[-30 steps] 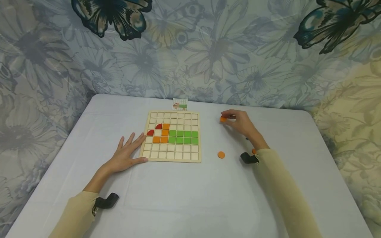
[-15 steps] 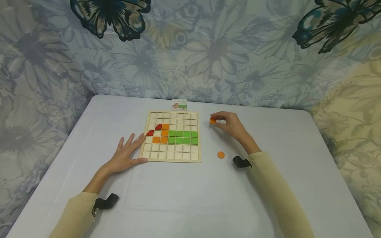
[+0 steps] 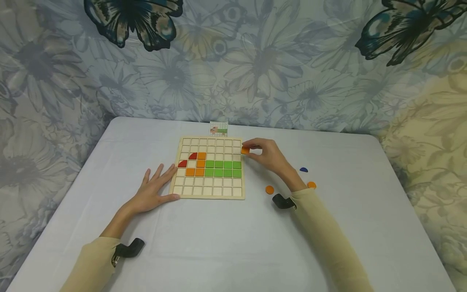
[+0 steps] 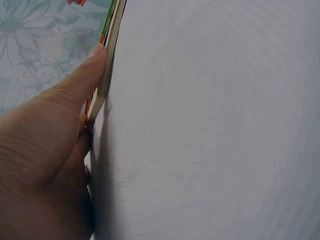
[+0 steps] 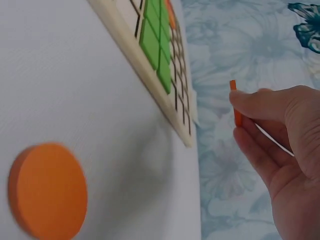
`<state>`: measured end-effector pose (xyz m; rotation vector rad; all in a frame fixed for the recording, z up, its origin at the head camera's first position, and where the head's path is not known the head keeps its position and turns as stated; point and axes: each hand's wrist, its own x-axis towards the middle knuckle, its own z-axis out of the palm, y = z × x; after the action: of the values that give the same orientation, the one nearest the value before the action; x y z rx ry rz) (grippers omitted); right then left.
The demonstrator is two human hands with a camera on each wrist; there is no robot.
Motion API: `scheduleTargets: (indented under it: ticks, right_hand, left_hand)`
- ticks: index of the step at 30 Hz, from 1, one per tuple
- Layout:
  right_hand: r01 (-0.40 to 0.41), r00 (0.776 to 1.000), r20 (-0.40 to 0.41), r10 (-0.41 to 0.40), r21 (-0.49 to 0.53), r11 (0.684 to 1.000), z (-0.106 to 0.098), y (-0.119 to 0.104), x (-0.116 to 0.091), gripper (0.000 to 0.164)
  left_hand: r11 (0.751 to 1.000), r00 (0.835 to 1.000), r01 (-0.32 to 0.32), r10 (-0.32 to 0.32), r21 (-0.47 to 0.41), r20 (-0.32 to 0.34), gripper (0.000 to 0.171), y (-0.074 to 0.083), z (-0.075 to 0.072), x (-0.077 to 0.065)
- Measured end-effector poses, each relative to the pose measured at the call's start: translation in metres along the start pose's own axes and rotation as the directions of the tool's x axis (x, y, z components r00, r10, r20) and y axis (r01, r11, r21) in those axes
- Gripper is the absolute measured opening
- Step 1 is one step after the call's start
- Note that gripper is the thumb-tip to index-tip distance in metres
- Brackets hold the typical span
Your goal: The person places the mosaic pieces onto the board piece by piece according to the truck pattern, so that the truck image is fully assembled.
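A wooden grid board [image 3: 208, 190] lies on the white table with green tiles [image 3: 223, 168], orange square tiles [image 3: 200, 164] and red curved-edge tiles [image 3: 193, 156] in its cells. My left hand [image 3: 151, 195] rests with spread fingers at the board's left edge. In the left wrist view, the thumb [image 4: 92, 67] lies against the board's side. Between thumb and fingers, my right hand [image 3: 270, 156] pinches an orange tile [image 3: 245, 150] over the board's upper right edge. The right wrist view shows this tile [image 5: 238, 119] edge-on.
Behind the board lies a small pattern card [image 3: 219, 129]. To its right are an orange disc [image 3: 269, 190], a blue half-disc [image 3: 304, 170] and another orange disc [image 3: 311, 185] beside the right sleeve. A floral cloth backdrop [image 3: 255, 81] stands behind the table.
My right hand has moved left with the orange tile, from the table's right part to the board's edge. The blue half-disc has come out from behind the arm. My left hand stays put.
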<state>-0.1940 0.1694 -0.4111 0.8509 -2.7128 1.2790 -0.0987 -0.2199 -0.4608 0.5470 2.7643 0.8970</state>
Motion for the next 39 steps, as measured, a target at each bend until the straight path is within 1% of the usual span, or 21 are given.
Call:
scheduleTargets:
  ticks: [7,13,22,31,39]
  right_hand:
    - [0.01,1.0,0.002,-0.01,0.019,1.0,0.008,-0.01,0.009,0.035]
    - [0.009,1.0,0.014,-0.01,0.041,0.999,0.02,-0.016,0.014,0.033]
    - [0.018,0.998,0.059,-0.022,0.067,0.998,0.043,-0.028,0.023,0.032]
    - [0.039,0.994,0.099,-0.046,0.071,0.997,0.055,-0.04,0.033,0.034]
    - [0.054,0.988,0.139,-0.065,0.085,0.995,0.068,-0.054,0.038,0.032]
  left_hand:
    - [1.0,1.0,-0.015,0.014,-0.007,-0.018,0.094,0.0,0.002,0.0]
    - [1.0,1.0,-0.009,0.009,-0.003,-0.005,0.094,-0.001,0.002,0.002]
    - [1.0,1.0,0.01,-0.01,-0.005,-0.001,0.095,0.001,-0.001,-0.005]
    - [1.0,1.0,0.019,-0.019,0.013,0.013,0.096,-0.001,0.001,0.0]
    - [1.0,1.0,0.014,-0.014,0.013,0.008,0.095,-0.001,0.002,0.0]
